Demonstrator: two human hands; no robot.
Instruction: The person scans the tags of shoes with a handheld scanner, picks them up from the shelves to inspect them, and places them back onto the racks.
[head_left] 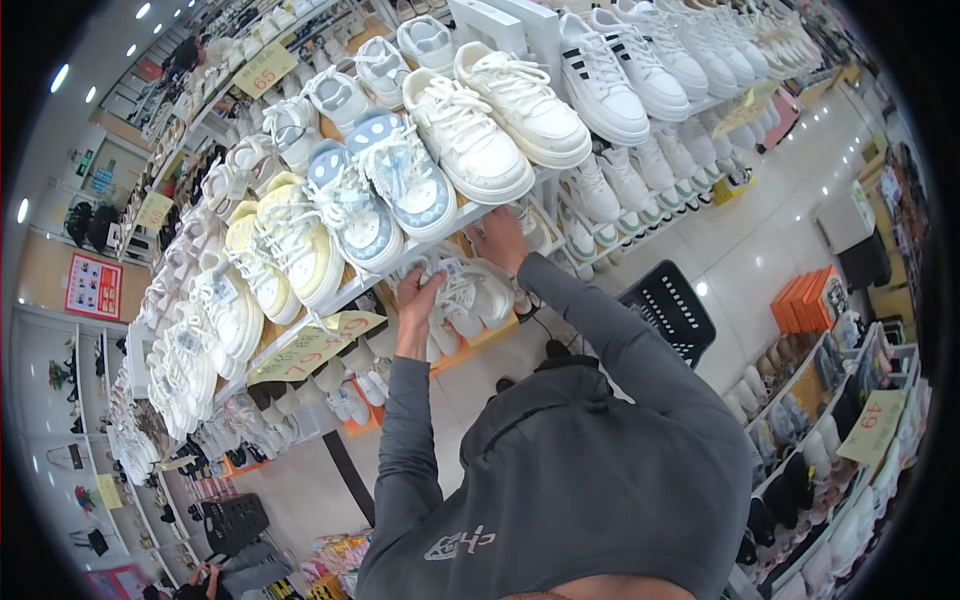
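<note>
My left hand is at the lower shelf, its thumb and fingers closed on a white sneaker that is mostly covered by the hand and the shelf above. My right hand reaches in just under the upper shelf's edge. Its fingertips are partly hidden there, so their grip does not show. Between the hands stands a white lace-up sneaker on the lower shelf. Above them, blue-and-white sneakers and a pair of chunky white sneakers rest on the upper shelf.
Yellow-and-white sneakers sit farther left, above a yellow price sign. A black basket is on the floor at my right. Orange shoe boxes and another shoe rack stand beyond it. A person shows at lower left.
</note>
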